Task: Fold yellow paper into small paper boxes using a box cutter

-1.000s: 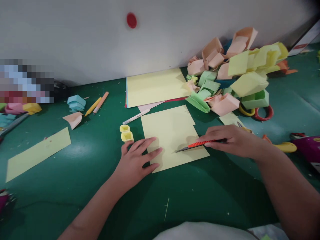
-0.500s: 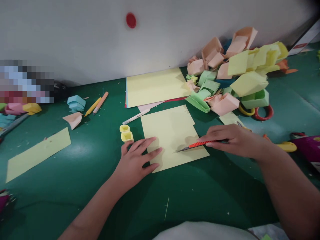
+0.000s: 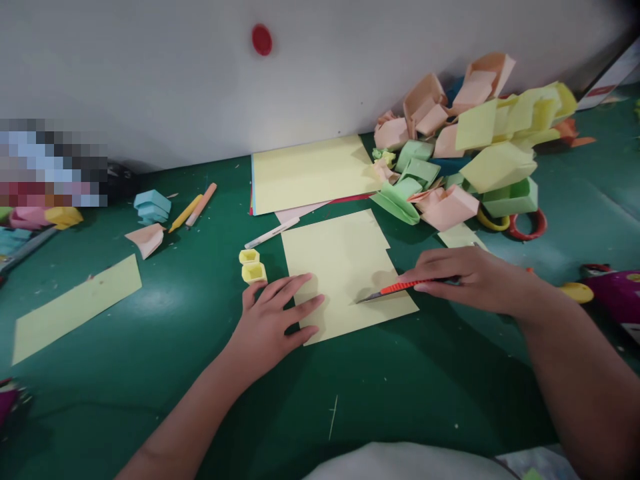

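Observation:
A pale yellow paper sheet (image 3: 345, 257) lies on the green tabletop, with a notch at its right edge. My left hand (image 3: 275, 313) rests on the sheet's left side, fingers spread. In my right hand (image 3: 453, 277) is a craft knife (image 3: 395, 288) with an orange-red handle. Its blade points left, with the tip at the paper's surface in the lower middle of the sheet. Two small yellow folded-paper pieces (image 3: 254, 271) stand just beyond my left fingers. A white pen (image 3: 273, 233) lies by the sheet's upper left corner.
Behind the sheet lies a paper stack (image 3: 315, 175), against a pale wall. Folded paper boxes (image 3: 445, 153) pile up at the back right, near red scissor handles (image 3: 527, 225). At left are a yellow-green strip (image 3: 77, 308), a blue folded piece (image 3: 153, 207) and two markers (image 3: 194, 207).
My right hand has shifted very slightly to the right with the craft knife. My left hand and the sheet have stayed in place.

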Action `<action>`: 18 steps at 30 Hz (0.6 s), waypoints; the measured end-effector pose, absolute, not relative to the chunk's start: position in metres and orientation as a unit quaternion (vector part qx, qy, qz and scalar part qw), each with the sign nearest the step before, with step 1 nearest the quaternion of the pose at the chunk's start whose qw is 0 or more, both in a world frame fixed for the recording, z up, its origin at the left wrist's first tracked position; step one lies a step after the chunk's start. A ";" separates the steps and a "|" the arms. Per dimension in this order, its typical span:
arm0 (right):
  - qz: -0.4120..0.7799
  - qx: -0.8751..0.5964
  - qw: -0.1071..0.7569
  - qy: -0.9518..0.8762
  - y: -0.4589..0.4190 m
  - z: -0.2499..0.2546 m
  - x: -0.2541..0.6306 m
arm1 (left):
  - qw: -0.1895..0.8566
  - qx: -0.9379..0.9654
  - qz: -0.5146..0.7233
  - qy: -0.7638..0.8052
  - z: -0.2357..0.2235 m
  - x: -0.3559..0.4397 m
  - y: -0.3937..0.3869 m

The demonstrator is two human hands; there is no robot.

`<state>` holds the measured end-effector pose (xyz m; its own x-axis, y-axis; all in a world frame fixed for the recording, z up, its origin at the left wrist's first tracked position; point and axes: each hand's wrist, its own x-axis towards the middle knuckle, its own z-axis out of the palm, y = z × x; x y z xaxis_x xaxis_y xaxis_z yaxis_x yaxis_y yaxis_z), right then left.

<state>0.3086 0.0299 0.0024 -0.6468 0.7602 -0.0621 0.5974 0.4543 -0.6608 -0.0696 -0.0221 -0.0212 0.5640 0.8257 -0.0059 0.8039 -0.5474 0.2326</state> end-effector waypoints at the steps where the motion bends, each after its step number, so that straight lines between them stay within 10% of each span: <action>1: 0.333 -0.402 0.122 -0.844 0.030 0.002 0.309 | 0.106 0.878 0.054 0.464 -0.021 -0.070 -0.022; 18: 0.329 -0.413 0.112 -0.842 0.031 0.002 0.315 | 0.106 0.878 0.047 0.465 -0.021 -0.070 -0.022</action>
